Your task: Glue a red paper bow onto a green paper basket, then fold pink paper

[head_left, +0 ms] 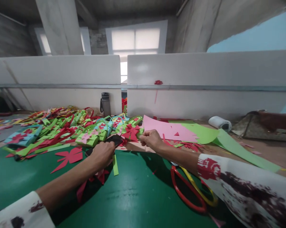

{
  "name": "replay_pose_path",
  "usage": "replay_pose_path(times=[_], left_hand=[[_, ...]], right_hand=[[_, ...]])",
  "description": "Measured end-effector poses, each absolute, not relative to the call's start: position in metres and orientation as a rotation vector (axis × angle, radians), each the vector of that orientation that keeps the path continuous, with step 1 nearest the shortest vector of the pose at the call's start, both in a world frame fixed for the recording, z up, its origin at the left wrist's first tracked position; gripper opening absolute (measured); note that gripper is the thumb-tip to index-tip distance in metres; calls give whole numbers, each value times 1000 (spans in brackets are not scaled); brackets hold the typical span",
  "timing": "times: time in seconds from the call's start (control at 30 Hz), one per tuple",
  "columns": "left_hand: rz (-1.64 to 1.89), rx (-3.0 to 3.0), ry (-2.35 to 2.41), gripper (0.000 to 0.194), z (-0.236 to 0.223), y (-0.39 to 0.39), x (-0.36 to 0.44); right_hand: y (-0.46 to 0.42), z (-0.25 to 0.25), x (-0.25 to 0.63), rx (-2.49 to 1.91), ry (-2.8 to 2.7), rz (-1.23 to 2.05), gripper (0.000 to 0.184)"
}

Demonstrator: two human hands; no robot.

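My left hand [103, 154] is closed around a flat black object [116, 139] whose kind I cannot make out; it sticks out past both sides of the fist. My right hand [151, 139] has its fingers pinched at the edge of a green paper piece; what lies between the fingertips is hidden. Just left of those fingertips is a red paper flower [131, 132]. Another red paper cutout [70, 157] lies left of my left hand on the green mat [130, 196]. A green paper strip [115, 165] lies below my left hand.
Piled green paper bags [87, 138] and red strips fill the left. Scissors [187, 193] with red and yellow handles lie under my right forearm. Beyond are pink paper [165, 128], green sheets [244, 152], a white roll [220, 123], a handbag [263, 126] and a grey bottle [105, 104].
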State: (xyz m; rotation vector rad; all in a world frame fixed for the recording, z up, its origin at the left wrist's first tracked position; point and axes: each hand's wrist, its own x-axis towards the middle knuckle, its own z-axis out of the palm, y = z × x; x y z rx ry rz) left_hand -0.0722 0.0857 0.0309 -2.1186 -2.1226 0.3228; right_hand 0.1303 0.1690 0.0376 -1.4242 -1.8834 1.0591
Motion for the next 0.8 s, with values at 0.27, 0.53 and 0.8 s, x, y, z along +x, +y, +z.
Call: replay_pose_path(times=[0.27,0.53,0.8], left_hand=[[386,-2167,-2127,33,35,79,-74],[389,-2113,-2158,32,27,83,-72],[401,-2025,-2254,32,23,68,-103]], right_hand=[[179,33,96,-1453,-1975,994,33],[184,30,92,-1467,-2014,930,33],[184,26,87,-1432,-2063,952,34]])
